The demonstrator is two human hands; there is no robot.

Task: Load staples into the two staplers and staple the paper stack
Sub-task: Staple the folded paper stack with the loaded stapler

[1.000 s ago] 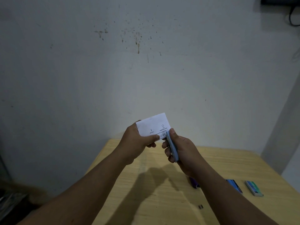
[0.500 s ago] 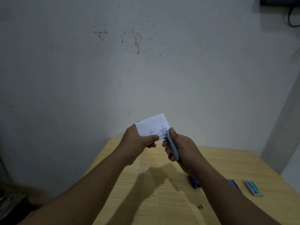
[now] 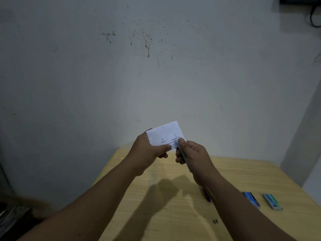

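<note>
My left hand holds a small white paper stack by its lower left part, raised above the table. My right hand grips a light blue stapler, thumb pressing on its top, with its nose at the paper's lower right edge. A purple stapler lies on the wooden table, partly hidden behind my right forearm. A blue staple box and a green staple box lie to the right. A small bit of staples sits near the front.
A stained grey wall rises directly behind the table's far edge. A dark device with a cable hangs at the upper right. The table's left edge drops off to a dark floor area.
Both hands hold nearly the same pose. My right thumb has shifted slightly forward on the light blue stapler against the paper's edge.
</note>
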